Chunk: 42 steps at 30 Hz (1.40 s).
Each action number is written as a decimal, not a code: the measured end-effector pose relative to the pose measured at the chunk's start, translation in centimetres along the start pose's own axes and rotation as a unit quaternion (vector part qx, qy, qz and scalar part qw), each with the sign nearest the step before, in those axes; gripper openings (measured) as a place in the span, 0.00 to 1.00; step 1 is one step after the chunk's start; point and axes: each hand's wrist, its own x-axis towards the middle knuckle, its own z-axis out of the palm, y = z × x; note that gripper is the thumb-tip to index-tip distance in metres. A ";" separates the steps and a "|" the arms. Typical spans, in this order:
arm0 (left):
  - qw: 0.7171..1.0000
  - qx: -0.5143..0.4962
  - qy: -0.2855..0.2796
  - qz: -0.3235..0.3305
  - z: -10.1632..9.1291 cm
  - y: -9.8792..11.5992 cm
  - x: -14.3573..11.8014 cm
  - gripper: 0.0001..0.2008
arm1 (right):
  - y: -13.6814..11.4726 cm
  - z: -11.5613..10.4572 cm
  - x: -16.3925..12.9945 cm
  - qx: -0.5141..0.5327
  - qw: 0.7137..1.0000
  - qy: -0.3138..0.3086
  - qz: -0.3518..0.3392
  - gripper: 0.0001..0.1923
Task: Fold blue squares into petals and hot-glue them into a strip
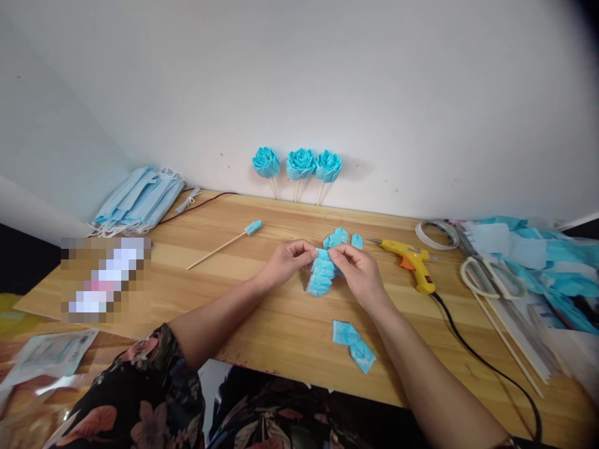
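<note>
Between my two hands is a blue folded petal piece (pixel 322 254), apparently cut from mask fabric. My left hand (pixel 294 257) pinches its left edge and my right hand (pixel 354 267) pinches the right edge, both with thumb and forefinger. Just below it runs an overlapping row of blue petals (pixel 320 280); whether the pinched piece belongs to this row I cannot tell. More blue petals (pixel 337 238) lie behind my right hand, partly hidden, with a single petal (pixel 357 241) beside them. Closer to me are a few loose blue petals (pixel 353 343).
Three blue fabric roses (pixel 301 164) on sticks lean against the wall. A stick with a blue tip (pixel 218 248) lies left. At right are a yellow glue gun (pixel 412 259) with its cord, a tape roll (pixel 437 234), scissors (pixel 491 277) and blue scraps (pixel 538 243). Masks (pixel 138 199) are stacked far left.
</note>
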 end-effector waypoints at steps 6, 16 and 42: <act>1.000 0.017 -0.019 -0.001 0.2 0.4 -0.1 0.19 | 0.4 0.0 -0.1 -0.026 0.999 0.019 -0.011 0.18; 0.999 0.002 0.031 -0.019 0.0 0.2 0.1 0.19 | 0.9 -0.1 0.4 0.054 0.996 0.071 -0.003 0.15; 1.000 0.011 -0.003 -0.011 0.4 0.4 -0.3 0.20 | -0.2 0.2 -0.1 0.000 1.000 0.013 -0.029 0.17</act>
